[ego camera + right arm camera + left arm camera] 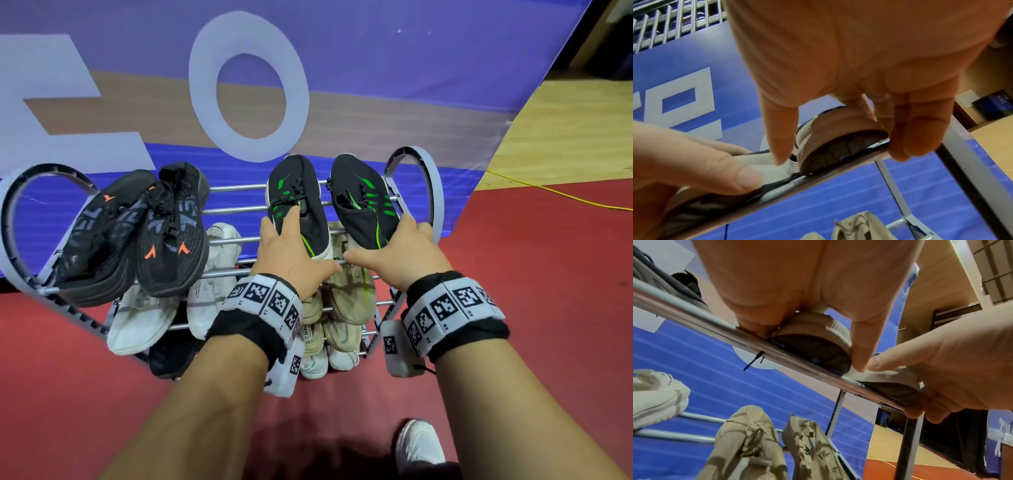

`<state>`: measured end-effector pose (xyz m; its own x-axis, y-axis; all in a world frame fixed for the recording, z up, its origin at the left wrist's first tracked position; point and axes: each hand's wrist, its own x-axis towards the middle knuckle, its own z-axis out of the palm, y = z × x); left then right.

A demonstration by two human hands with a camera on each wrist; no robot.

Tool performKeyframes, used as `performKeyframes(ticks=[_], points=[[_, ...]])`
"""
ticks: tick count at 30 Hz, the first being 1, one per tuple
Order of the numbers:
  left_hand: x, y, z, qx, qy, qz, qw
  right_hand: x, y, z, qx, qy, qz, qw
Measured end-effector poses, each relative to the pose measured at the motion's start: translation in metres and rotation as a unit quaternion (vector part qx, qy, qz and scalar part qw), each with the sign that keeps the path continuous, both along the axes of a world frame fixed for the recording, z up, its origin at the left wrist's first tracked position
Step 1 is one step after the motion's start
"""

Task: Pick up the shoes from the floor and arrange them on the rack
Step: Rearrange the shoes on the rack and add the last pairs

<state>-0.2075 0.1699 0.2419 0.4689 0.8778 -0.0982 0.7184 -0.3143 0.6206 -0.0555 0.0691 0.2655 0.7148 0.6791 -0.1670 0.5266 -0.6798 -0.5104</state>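
A pair of black shoes with green stripes lies on the top shelf of the grey rack (236, 241), toes towards the wall. My left hand (294, 245) grips the heel of the left green-striped shoe (298, 192). My right hand (394, 243) grips the heel of the right green-striped shoe (363, 198). In the left wrist view, fingers and thumb pinch the ribbed heel (813, 337), which rests on the front bar (694, 316). The right wrist view shows the other heel (838, 139) held the same way, thumb on one side.
A black pair with orange marks (171, 233) fills the top shelf's left side. White shoes (144, 315) and beige shoes (349, 291) sit on lower shelves. A white shoe (419, 445) stands on the red floor near me. A blue banner stands behind the rack, and a yellow cable (565, 198) crosses the floor at right.
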Motion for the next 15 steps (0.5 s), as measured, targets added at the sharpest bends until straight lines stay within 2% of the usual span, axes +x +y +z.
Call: performKeyframes(ticks=[3,15], points=[[0.001,-0.002,0.001,0.019,-0.009,0.007,1.000,0.002,0.001,-0.001,0.037,-0.019,0.010,0.999],[0.005,-0.011,0.003,0.023,-0.030,0.006,0.999,-0.002,0.005,-0.004,0.066,-0.002,0.037,0.997]])
